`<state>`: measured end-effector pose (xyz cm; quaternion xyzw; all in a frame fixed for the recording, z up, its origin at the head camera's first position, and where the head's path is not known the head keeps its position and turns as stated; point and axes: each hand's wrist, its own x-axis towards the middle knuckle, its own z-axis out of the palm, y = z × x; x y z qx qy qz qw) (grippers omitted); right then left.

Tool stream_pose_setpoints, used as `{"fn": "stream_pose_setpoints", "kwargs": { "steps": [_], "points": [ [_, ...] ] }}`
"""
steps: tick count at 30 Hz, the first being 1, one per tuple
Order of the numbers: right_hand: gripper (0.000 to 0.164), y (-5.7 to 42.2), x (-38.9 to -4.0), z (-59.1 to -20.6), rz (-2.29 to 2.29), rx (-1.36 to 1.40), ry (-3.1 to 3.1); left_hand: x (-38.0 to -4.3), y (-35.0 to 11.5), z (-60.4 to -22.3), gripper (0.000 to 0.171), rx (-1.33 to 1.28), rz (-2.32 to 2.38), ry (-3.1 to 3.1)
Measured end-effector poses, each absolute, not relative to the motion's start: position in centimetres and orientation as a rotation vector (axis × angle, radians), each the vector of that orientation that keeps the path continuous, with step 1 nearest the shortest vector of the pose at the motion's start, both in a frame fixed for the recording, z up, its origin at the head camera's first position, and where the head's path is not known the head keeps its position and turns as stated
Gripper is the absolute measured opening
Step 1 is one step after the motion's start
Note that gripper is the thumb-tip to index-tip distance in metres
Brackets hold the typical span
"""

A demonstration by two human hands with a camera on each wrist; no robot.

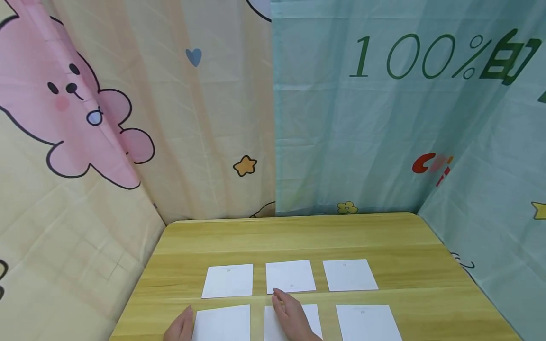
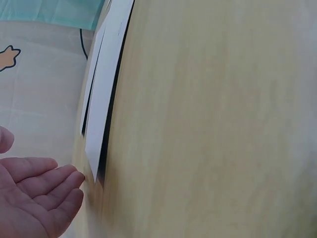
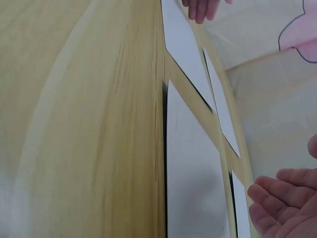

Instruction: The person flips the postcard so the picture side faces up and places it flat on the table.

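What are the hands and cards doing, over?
Left hand empty, by near-left card. Right hand empty, partly hiding near-middle card from head view. Six white cards, two rows.

my left hand [image 1: 179,326] is beside the near left card [image 1: 222,324], and my right hand [image 1: 292,313] hides part of the near middle card [image 1: 273,329]; two rows of three white cards [image 1: 368,323] lie on the wooden table [image 1: 294,237] (a pink bear [image 1: 81,113] decorates the curtain [image 1: 217,118]).

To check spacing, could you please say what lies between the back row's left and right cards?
Head view: the row's middle card, with bare table either side.
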<state>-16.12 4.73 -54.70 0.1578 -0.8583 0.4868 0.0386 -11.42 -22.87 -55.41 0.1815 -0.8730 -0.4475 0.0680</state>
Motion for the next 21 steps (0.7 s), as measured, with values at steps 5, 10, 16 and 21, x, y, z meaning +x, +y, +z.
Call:
{"fn": "stream_pose_setpoints", "kwargs": {
  "steps": [5,10,16,21],
  "points": [
    [0.037,3.5,-15.8,-54.4,1.680,0.414,-2.611,-11.0,-23.3,-55.6,0.047,0.536,-1.327,-2.559],
    [0.038,2.3,-15.5,-54.3,1.782,0.379,-2.609,-11.2,-23.6,-55.7,0.047,0.540,-1.350,-2.607],
    [0.038,1.5,-15.3,-54.6,1.798,0.362,-2.609,-11.8,-23.6,-55.4,0.053,0.570,-1.396,-2.710],
    [0.035,1.4,-15.3,-54.6,1.803,0.350,-2.601,-12.0,-23.5,-55.1,0.048,0.619,-1.414,-2.734]
  ]
}}
